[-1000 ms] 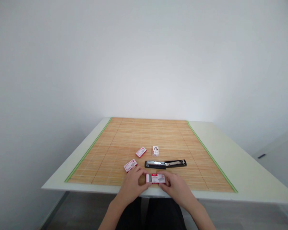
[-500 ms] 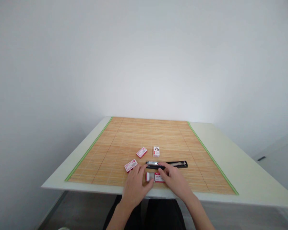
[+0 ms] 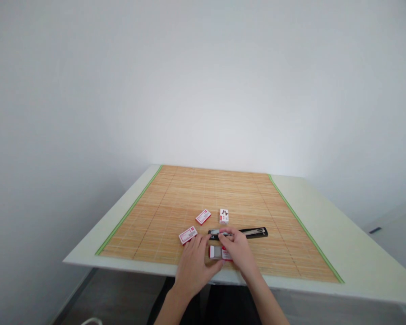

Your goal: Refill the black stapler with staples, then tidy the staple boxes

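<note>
Bamboo mat (image 3: 219, 194) on white table (image 3: 311, 212), stapler (image 3: 253, 233) laid open near the front edge

Over the middle of the stapler the right hand (image 3: 238, 250) is held, its thumb and fingertips brought close together at the silver metal; whether anything is pinched between them cannot be told. The left hand (image 3: 193, 267) is spread, its fingers stretched toward the stapler's left end and its thumb laid near the front side of the open box (image 3: 216, 252); whether the box is gripped cannot be told either.

Between the two hands, just in front of the stapler, the open box is seen with grey contents exposed beside its white end; its red-and-white right part is partly covered by the right hand. The stapler is stretched lengthwise from left to right, its black right arm left uncovered.

Just beyond the left fingers, a flat red-and-white box (image 3: 188, 235) is set at a slant. Farther back, a second slanted box (image 3: 203, 216) is seen, and to its right a small white box (image 3: 223, 216) printed with a dark picture is placed behind the stapler. The mat is edged in green at both sides, and the table is backed by a plain pale wall (image 3: 203, 81).
</note>
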The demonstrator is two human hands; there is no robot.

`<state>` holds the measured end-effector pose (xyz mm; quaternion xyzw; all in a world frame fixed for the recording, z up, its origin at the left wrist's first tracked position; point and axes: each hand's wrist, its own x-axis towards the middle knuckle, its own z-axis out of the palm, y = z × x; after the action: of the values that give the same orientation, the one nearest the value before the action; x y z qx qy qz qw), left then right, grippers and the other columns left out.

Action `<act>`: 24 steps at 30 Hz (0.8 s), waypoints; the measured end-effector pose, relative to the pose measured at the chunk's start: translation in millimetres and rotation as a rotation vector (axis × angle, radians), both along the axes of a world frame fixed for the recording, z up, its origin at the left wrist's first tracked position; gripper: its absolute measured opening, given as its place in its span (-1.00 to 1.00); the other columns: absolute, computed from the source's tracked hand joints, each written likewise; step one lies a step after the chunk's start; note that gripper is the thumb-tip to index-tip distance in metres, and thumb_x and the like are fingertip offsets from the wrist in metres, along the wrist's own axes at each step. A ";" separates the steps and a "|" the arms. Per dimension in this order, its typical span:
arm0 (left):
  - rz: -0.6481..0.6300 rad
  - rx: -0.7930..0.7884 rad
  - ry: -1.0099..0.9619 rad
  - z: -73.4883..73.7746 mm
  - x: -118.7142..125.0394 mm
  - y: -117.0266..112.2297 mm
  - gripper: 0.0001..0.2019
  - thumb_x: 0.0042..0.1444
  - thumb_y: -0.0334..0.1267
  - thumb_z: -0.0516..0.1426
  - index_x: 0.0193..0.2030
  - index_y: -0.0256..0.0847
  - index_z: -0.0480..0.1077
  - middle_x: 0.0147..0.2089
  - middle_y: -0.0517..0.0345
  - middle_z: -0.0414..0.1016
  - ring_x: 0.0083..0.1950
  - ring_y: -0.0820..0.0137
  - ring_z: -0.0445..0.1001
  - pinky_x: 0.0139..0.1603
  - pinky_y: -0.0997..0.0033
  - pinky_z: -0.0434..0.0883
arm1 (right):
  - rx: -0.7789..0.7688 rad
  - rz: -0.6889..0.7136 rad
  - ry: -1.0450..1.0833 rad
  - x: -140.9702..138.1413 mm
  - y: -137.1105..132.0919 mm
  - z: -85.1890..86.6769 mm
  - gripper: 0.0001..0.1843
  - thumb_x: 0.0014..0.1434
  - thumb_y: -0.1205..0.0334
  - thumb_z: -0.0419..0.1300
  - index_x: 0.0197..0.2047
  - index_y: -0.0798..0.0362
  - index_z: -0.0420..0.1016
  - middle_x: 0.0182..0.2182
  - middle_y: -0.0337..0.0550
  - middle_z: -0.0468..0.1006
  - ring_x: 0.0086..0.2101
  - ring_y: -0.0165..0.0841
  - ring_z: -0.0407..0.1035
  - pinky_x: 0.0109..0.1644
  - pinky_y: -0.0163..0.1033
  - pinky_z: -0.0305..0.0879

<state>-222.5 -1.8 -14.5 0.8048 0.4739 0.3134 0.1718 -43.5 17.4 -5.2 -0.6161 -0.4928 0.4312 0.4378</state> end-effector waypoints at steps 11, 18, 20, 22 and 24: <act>-0.032 -0.043 -0.052 -0.6 -8.7 0.6 -0.41 0.11 -0.20 0.32 0.28 -0.01 0.30 0.17 0.03 0.45 0.22 0.08 0.40 0.28 -0.01 0.33 | 0.155 0.143 -0.303 0.8 0.0 33.2 -0.75 0.28 0.05 0.14 -0.19 0.03 0.53 -0.68 -0.43 0.22 -0.62 -0.42 0.11 -0.49 -0.32 -0.03; -0.077 -0.061 -0.073 7.6 -10.5 -0.3 -0.66 0.08 -0.37 0.26 0.00 -0.01 0.45 0.00 0.10 0.48 0.07 0.15 0.45 0.13 0.11 0.39 | 0.122 0.269 -0.674 -0.1 -29.7 43.6 -0.90 0.16 0.29 0.22 -0.31 -0.06 0.58 -0.55 -0.33 0.49 -0.48 -0.41 0.34 -0.39 -0.31 -0.05; -0.083 -0.066 -0.081 8.9 -10.1 0.0 -0.67 0.07 -0.40 0.24 -0.02 -0.02 0.46 -0.02 0.10 0.48 0.06 0.16 0.45 0.12 0.13 0.39 | 0.105 0.265 -0.712 -5.2 -32.4 38.6 -0.87 0.15 0.31 0.22 -0.31 -0.07 0.60 -0.55 -0.32 0.50 -0.48 -0.41 0.34 -0.38 -0.31 -0.07; -0.087 -0.070 -0.087 9.4 -10.2 0.7 -0.68 0.06 -0.41 0.23 -0.04 -0.03 0.47 -0.04 0.10 0.48 0.04 0.16 0.45 0.10 0.14 0.39 | 0.092 0.262 -0.732 -9.0 -32.5 33.6 -0.86 0.15 0.32 0.22 -0.30 -0.07 0.61 -0.57 -0.32 0.48 -0.50 -0.40 0.32 -0.39 -0.31 -0.08; -0.087 -0.076 -0.085 9.3 -10.4 1.4 -0.70 0.05 -0.40 0.24 -0.07 -0.04 0.47 -0.05 0.10 0.48 0.03 0.15 0.45 0.08 0.14 0.39 | 0.077 0.263 -0.733 -10.7 -31.3 30.7 -0.86 0.13 0.33 0.22 -0.31 -0.05 0.61 -0.57 -0.31 0.48 -0.50 -0.40 0.31 -0.39 -0.31 -0.08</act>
<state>-232.9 -0.5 -5.2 0.8034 0.4422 0.3215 0.2359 -54.2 -13.9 25.5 -0.6438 -0.7073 0.2161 0.1964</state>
